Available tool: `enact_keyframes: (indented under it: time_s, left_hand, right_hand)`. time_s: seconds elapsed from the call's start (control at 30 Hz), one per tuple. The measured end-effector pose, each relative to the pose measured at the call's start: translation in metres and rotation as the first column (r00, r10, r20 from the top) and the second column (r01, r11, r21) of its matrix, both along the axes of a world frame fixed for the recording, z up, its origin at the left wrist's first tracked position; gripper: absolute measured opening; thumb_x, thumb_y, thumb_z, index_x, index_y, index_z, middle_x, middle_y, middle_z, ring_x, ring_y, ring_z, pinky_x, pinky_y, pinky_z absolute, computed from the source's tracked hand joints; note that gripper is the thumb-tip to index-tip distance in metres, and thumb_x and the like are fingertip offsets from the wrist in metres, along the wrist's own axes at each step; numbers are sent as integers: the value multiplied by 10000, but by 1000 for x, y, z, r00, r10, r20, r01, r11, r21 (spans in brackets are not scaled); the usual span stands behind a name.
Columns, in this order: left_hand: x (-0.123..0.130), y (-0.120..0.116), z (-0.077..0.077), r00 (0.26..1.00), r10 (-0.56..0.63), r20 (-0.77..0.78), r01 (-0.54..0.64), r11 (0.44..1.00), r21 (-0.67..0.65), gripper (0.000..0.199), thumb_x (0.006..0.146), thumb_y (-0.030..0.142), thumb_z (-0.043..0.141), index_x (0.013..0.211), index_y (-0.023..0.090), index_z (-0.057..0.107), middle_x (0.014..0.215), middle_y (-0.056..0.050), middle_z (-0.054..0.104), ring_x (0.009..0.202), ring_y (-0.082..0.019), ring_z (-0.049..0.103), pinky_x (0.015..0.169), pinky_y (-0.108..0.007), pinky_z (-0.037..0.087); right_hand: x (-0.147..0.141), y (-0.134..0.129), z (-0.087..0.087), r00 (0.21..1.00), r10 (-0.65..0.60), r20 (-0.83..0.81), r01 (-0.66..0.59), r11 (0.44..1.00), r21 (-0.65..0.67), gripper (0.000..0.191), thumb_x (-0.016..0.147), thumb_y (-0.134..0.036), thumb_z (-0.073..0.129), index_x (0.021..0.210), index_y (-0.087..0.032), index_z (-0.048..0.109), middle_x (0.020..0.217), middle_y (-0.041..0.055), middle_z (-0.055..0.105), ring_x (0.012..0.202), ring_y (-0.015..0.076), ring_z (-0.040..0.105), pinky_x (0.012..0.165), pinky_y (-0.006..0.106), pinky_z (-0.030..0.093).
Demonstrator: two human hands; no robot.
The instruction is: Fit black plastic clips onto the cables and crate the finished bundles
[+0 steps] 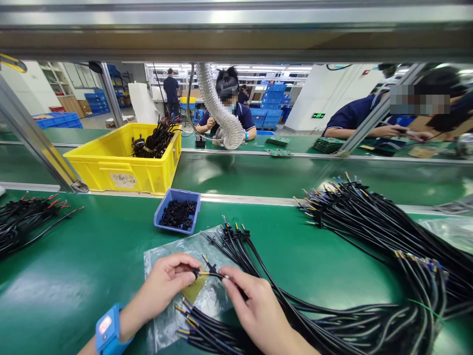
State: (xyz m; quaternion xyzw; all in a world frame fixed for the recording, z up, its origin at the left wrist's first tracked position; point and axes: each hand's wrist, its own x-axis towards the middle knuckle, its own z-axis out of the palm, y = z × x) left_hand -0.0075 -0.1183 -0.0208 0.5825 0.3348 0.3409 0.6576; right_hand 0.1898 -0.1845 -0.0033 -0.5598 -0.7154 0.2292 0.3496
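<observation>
Above a clear plastic bag [162, 328], my left hand [168, 278] pinches a small black plastic part at the stripped tip of a black cable [218, 275]. My right hand [254, 301] grips that same cable just behind its end, thumb and fingers closed on it. Yellow wire shows between the two hands. Beyond them lie several cables with black parts [236, 234] near their ends. Below, more cable ends [195, 323] with bare wires rest on the bag. A small blue bin [174, 228] of loose black parts stands past my left hand.
A large bundle of black cables [369, 222] covers the right side, and another bundle [25, 222] lies far left. A yellow crate [148, 180] holding cables stands behind the blue bin. Co-workers sit across the bench by a silver duct hose [214, 103] and green circuit boards [327, 144].
</observation>
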Motion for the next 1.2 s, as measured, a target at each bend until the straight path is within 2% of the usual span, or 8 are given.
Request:
enact_keyframes:
  time_s: [0.27,0.43,0.53,0.6,0.7,0.83,1.0,1.2]
  left_hand:
    - [2,-1,1,1000,11,18,-11,1000,19,145,717,196,639,860,175,651,901,-51,664,863,-177,608,811,-293,466]
    - [11,-12,5,990,86,-113,-53,962,268,100,693,103,629,745,186,652,908,-46,663,892,-184,600,826,-296,457]
    - [12,-15,6,974,140,-176,-67,928,365,101,680,96,650,708,193,649,935,-40,669,914,-179,594,858,-289,435]
    - [11,-15,5,985,108,-134,-56,939,340,83,683,141,669,742,197,654,969,-46,665,946,-189,588,872,-295,434]
    - [9,-11,2,995,91,-36,-80,971,225,132,709,200,653,841,195,651,974,-56,661,952,-196,591,868,-303,447]
    - [8,-7,-2,994,84,-76,-80,995,57,216,684,209,670,896,171,651,884,-51,666,798,-172,616,746,-267,490]
    - [9,-10,2,978,82,-194,-67,994,83,184,635,154,685,818,171,691,806,-22,672,704,-140,604,678,-220,483]
    - [10,-12,6,983,73,-168,-64,996,59,140,631,166,679,770,175,694,760,-12,685,681,-137,606,642,-207,477]
  right_hand:
    - [0,-3,-2,998,15,63,-19,998,61,257,887,-206,380,1001,-193,610,837,46,696,718,170,660,655,253,492]
    - [-3,-3,-7,987,118,108,-124,991,53,239,883,-180,378,1000,-172,586,835,52,684,713,175,647,642,264,486]
    - [-4,-1,-10,993,79,91,-84,995,48,170,866,-173,435,939,-184,588,820,32,681,708,167,639,639,255,476]
    - [-4,0,-12,995,53,84,-59,996,71,129,861,-172,461,893,-192,584,776,15,672,665,152,628,604,239,462]
    - [-4,-1,-14,994,51,100,-70,979,192,120,874,-178,453,882,-188,572,739,16,657,622,143,611,573,232,447]
    - [-4,-3,-17,989,61,132,-100,944,315,134,892,-175,431,904,-180,564,711,23,644,580,135,592,535,225,431]
    - [-3,-4,-18,993,43,110,-78,940,331,126,896,-166,428,931,-181,548,746,31,654,613,133,608,567,218,449]
    - [-4,-3,-17,990,63,126,-97,953,287,157,909,-190,402,913,-178,558,736,34,658,598,133,604,555,215,435]
